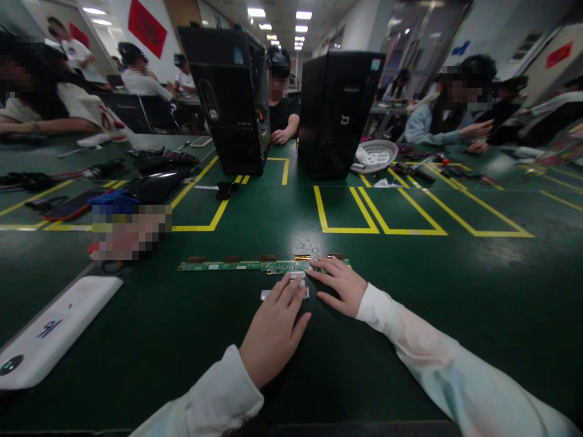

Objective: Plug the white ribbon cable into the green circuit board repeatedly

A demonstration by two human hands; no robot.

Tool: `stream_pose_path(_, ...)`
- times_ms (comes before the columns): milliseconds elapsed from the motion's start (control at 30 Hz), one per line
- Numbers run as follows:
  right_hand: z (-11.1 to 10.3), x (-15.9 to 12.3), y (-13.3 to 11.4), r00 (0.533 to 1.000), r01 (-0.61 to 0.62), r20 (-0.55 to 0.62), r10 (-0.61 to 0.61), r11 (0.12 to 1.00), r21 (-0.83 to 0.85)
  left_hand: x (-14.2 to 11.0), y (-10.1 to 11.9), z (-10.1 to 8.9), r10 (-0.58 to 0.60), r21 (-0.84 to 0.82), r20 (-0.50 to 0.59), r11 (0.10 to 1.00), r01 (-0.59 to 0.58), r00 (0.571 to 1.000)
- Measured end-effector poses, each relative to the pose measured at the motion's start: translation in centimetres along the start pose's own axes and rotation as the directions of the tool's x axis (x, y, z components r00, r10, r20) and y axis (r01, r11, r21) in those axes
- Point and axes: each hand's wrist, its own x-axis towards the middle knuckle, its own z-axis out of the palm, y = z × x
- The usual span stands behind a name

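A long, narrow green circuit board [223,266] with copper-coloured tabs along its far edge lies flat on the green table [209,358]. My right hand [341,285] rests over the board's right end, fingers spread, with the index fingertip at the board. My left hand [276,325] reaches in from below, its fingers stretched out over a whitish flat strip [265,295] at the board's near edge. The left thumb stands apart from the fingers. Part of the strip and the right end of the board are hidden under my hands.
Two black computer towers [228,103] [339,109] stand at the back, and a person [285,115] sits behind them. A white elongated device [59,331] lies at left, near cables and tools. Yellow tape [350,230] marks the table. A white basket [376,155] sits at back right.
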Motion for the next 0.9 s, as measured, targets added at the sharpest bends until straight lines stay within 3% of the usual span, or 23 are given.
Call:
stream_pose_path(533, -0.5, -0.2, -0.8, 1.0, 0.0, 0.003, 0.0, 0.999, 0.043, -1.0, 1.1, 0.7, 0.007, 0.145, 0.035, 0.989, -0.012, 0.999)
stream_pose_path(900, -0.9, -0.3, -1.1, 0.999, -0.024, 0.029, 0.023, 0.998, 0.054, -0.9, 0.8, 1.3, -0.011, 0.138, 0.023, 0.99, 0.008, 1.0)
